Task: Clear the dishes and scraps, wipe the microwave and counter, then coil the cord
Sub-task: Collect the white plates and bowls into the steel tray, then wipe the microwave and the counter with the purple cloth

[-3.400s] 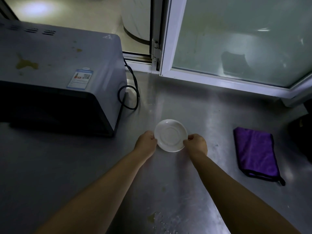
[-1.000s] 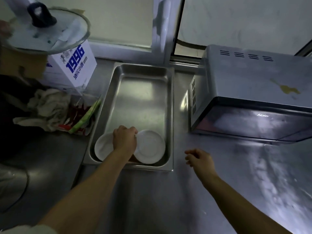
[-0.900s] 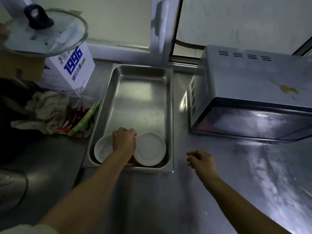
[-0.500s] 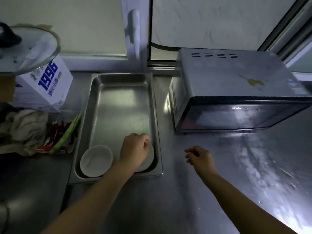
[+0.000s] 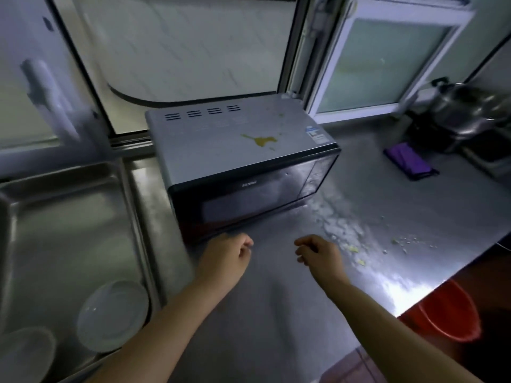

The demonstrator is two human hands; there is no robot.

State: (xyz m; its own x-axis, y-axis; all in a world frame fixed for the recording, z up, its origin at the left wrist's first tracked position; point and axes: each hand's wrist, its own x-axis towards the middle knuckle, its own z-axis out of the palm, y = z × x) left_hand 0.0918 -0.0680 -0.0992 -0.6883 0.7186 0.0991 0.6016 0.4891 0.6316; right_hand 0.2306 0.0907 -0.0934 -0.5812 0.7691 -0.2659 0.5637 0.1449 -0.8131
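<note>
You can just make out a pale brand word on the microwave [image 5: 243,161], centred on the dark strip above its door (it looks like "Haier", though the letters are blurred). The white-and-blue sticker [image 5: 315,133] at its top right corner carries print too small to read.

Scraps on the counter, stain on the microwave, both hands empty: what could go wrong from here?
1. The scraps lie near the counter edge; a careless sweep could drop them beside the red bucket.
2. Wiping the stain with the purple cloth first could smear grease onto the counter afterwards.
</note>
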